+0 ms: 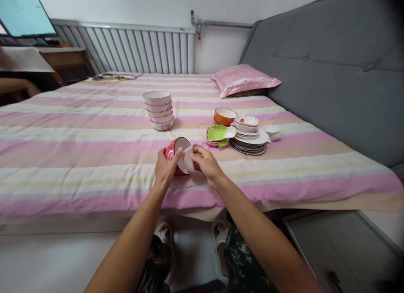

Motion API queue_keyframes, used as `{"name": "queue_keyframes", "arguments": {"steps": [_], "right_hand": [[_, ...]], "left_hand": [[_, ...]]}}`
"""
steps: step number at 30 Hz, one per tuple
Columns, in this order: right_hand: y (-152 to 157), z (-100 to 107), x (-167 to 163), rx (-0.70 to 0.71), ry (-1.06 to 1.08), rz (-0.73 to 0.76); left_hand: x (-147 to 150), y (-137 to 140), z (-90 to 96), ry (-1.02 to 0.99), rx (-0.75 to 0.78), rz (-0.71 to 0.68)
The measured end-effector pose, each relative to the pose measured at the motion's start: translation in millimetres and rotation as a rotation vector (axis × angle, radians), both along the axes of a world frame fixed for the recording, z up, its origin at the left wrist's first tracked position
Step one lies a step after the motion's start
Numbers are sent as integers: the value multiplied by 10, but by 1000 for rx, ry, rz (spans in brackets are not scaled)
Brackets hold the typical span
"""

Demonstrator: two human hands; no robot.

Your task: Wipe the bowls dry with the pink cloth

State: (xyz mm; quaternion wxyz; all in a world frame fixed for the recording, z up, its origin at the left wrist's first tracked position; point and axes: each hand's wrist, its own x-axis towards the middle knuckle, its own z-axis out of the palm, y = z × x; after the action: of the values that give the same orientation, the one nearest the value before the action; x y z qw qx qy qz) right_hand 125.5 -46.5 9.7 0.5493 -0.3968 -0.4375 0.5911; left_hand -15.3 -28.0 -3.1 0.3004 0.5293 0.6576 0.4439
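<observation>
My left hand (165, 169) is closed on the side of a red bowl (182, 146) with a white inside. The bowl is tipped so that its mouth faces right, just above the striped bedspread. A pale cloth (188, 159) is pinched in my right hand (206, 163) and touches the bowl's rim and inside. Behind the bowl stands a stack of several white bowls (161, 111) with red trim. To the right are orange bowls (224, 114), a green leaf-shaped dish (217, 133), small white dishes (246, 121) and a pile of plates (249, 147).
The bedspread (104, 154) covers the wide bed. A pink pillow (246, 79) lies near the grey headboard (322, 53). Cables (116, 76) lie at the far left, near a desk with a monitor (25, 15). Another person's arm (17, 86) shows at the left edge.
</observation>
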Motion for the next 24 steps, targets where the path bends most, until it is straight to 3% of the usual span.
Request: {"name": "queue_keyframes", "arguments": {"steps": [3, 7, 10, 17, 24], "right_hand": [[-4, -39, -88, 43, -226, 178], [-28, -97, -56, 264, -449, 419], [-52, -110, 0, 343, -628, 505], [-33, -201, 46, 490, -929, 502], [-23, -276, -15, 554, -1236, 314]], "left_hand": [[-22, 41, 16, -6, 15, -44], [-60, 74, 69, 95, -25, -79], [-64, 84, 118, 190, -52, -97], [-10, 128, 168, 286, -86, -107], [-24, 195, 119, 260, -66, -114]]}}
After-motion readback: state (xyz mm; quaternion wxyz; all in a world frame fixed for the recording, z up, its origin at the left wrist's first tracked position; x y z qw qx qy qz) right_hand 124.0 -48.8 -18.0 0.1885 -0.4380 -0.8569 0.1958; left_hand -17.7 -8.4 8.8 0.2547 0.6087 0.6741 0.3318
